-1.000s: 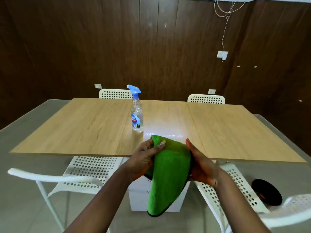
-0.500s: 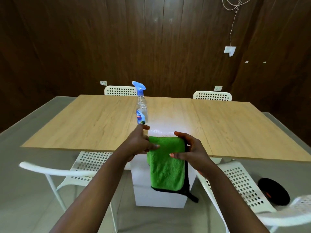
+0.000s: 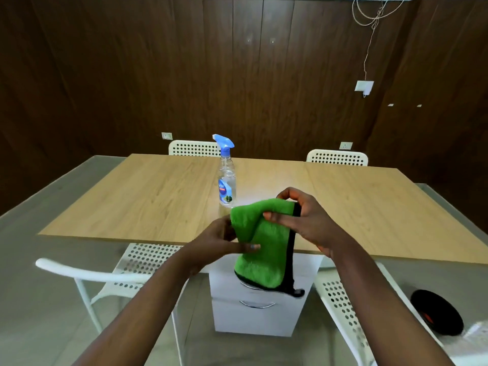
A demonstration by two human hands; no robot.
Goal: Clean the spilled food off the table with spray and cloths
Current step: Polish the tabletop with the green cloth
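Both hands hold a green cloth [image 3: 266, 247] with a black edge over the near edge of the wooden table [image 3: 158, 196]. My right hand [image 3: 303, 220] pinches its upper right corner. My left hand [image 3: 224, 239] grips the left side lower down, where the cloth is folded over. The lower part hangs below the table edge. A clear spray bottle [image 3: 227, 178] with a blue trigger head stands upright on the table just beyond the cloth. No spilled food is visible on the tabletop.
White perforated chairs stand at the near left [image 3: 126, 273], the near right [image 3: 351, 313] and two at the far side [image 3: 194, 148]. A white drawer unit [image 3: 253, 313] sits under the table. A black round object [image 3: 435, 315] lies on the floor at right.
The cloth went from hanging flat between both hands to being folded over at its left side. My right hand rose, my left hand dropped lower on the cloth. The camera moved closer.
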